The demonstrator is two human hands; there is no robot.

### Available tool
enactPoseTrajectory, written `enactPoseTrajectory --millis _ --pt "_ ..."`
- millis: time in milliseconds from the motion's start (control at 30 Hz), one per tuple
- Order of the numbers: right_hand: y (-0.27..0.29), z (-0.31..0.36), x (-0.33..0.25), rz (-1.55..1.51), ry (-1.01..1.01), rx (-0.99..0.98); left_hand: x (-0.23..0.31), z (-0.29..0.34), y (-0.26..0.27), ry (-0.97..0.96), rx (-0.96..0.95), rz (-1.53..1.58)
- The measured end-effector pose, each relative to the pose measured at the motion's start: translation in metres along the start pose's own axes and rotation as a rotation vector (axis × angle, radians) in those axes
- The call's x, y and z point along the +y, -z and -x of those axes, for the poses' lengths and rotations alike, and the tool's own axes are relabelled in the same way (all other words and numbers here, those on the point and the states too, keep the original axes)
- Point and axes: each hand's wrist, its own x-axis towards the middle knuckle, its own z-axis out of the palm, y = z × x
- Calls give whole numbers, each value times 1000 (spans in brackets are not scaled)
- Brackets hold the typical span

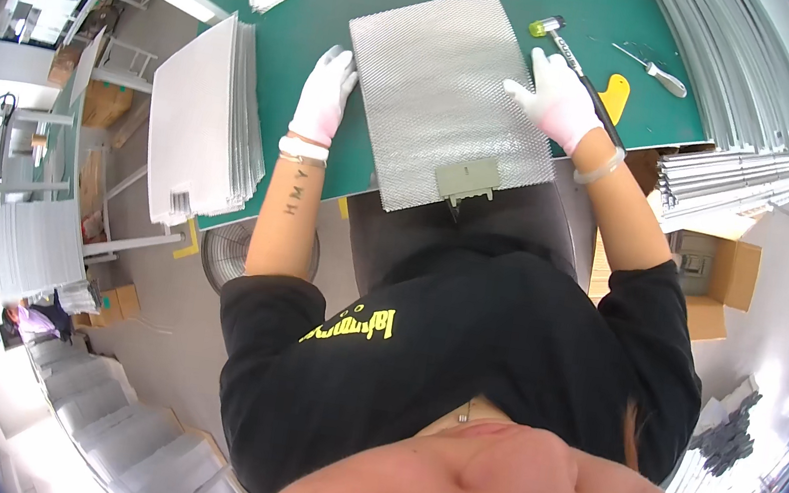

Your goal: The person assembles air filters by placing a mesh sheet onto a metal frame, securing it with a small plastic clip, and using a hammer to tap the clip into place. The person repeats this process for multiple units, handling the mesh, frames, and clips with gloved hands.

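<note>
A silver metal mesh panel [443, 82] lies on the green table, its near end reaching past the table edge toward my body. On that near end sits a small grey-green plate with notched edges [468, 178]. My left hand [326, 91], in a white glove, rests beside the panel's left edge, fingers stretched forward. At the right edge, my gloved right hand [558, 101] lies with the thumb spread over the mesh and the fingers apart. Just beyond it is a hammer [568, 54] with a yellowish head, its handle passing partly behind this hand.
A yellow curved tool [614, 98] and a white-handled screwdriver [665, 78] lie to the right. Stacked pale panels [206, 119] stand at the table's left edge; long metal strips [741, 73] are piled far right. Below, a round fan [231, 249] and a cardboard box [733, 274] stand on the floor.
</note>
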Motion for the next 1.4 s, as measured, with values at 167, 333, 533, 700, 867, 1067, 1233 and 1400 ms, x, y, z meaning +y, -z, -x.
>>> enactPoseTrajectory --millis 167,333,533,700,867,1067,1233,1400 --pt "28 100 55 -146 19 706 54 83 -103 -454 -35 -897" --pt "-32 237 209 203 -1008 801 80 119 -159 -271 -708 -1271" --pt "-75 279 242 -1476 -1089 390 48 71 -123 -651 -318 -1498" --pt "-66 250 227 -1403 -1056 473 68 120 -175 -863 -460 -845" --pt "-27 203 89 -1431 -743 212 -41 184 -212 -123 -736 -355" --pt "-22 181 10 -2063 -513 -110 -17 168 -229 -209 -566 375" --pt "50 207 187 -1312 -463 595 109 142 -101 -494 338 627" --pt "180 251 276 -1925 -4 865 143 166 -6 -746 377 113"
